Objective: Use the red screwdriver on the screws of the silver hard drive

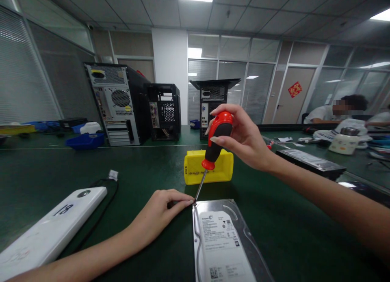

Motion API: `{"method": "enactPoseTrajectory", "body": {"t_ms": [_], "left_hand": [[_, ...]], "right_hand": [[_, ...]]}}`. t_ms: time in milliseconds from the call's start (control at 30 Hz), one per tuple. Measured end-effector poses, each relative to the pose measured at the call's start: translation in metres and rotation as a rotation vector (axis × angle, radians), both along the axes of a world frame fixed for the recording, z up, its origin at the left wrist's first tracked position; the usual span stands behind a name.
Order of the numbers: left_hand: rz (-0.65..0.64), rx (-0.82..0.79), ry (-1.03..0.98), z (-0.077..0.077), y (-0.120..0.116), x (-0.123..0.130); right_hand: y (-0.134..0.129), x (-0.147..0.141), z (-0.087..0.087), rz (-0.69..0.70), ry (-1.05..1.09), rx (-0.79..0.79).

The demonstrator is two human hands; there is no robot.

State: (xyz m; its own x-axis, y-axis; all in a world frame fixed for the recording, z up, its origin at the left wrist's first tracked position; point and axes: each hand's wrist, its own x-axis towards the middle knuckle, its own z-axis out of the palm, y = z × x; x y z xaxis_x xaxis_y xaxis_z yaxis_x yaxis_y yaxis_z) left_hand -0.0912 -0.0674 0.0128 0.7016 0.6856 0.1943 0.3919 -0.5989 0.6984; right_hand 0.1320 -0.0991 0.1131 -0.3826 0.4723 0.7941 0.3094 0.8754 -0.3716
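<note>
- Your right hand grips the red-and-black, metal-shafted screwdriver; your left hand presses thumb and finger together beside its tip, contents hidden.
- Tip position: upper-left corner of the silver rectangular metal hard drive, label-up on the green tabletop.
- Step in hand: apparently turning a screw.
- Next move likely calls for aligning the tilted shaft.
- Yellow plastic bin: just beyond the drive.

Green table. Large computer tower at back left, smaller black tower just beside it, third tower farther right. Blue bin near large tower. White slab marked "18" at lower left, black cable alongside. Right: silver-topped black box, cream container, person in white beyond. Red diamond sign on door.
</note>
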Motion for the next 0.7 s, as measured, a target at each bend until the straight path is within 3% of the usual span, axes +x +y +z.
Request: {"method": "enactPoseTrajectory", "body": {"t_ms": [700], "left_hand": [[-0.016, 0.058, 0.037, 0.0023, -0.0030, -0.0010]], "right_hand": [[0.0005, -0.0011, -0.0016, -0.020, 0.010, -0.001]]}}
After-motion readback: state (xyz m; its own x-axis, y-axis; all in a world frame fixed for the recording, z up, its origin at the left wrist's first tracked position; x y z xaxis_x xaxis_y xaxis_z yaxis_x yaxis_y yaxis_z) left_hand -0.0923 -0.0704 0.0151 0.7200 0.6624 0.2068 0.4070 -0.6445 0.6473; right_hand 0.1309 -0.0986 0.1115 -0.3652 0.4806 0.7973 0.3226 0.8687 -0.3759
